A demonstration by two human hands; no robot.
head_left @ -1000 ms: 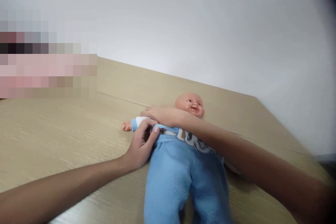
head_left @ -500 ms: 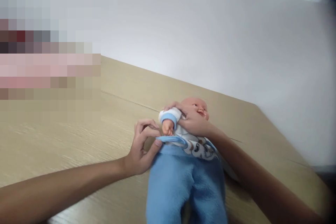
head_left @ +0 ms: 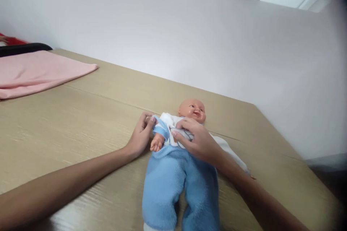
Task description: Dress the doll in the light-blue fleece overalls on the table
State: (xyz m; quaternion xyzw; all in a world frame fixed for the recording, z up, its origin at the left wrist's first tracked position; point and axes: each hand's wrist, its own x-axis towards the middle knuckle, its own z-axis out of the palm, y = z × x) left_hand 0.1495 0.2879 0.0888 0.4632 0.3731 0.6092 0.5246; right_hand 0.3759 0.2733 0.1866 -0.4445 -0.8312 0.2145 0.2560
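Note:
A bald baby doll [head_left: 192,109] lies face up on the table, its head away from me. It wears a white shirt [head_left: 171,120] with blue trim and blue fleece trousers [head_left: 165,184]. Beside the doll's sleeve, my left hand [head_left: 141,135] pinches the shirt's blue edge and holds it up and outward. My right hand [head_left: 200,140] is on the shirt front, its thumb and fingers closed on bunched cloth. Between my hands, the doll's near forearm and hand [head_left: 157,142] stick out of a blue cuff. The other sleeve [head_left: 229,151] stretches to the right, partly behind my right arm.
Pink cloth [head_left: 40,72] lies on the wooden table [head_left: 81,122] at the far left, with a black curved edge [head_left: 29,47] and something red behind it. A white partition [head_left: 162,32] rises along the table's back edge.
My left hand has lifted the shirt's edge from the waistband up beside the doll's arm. My right hand has shifted from the sleeve to the shirt front. The view has turned slightly left.

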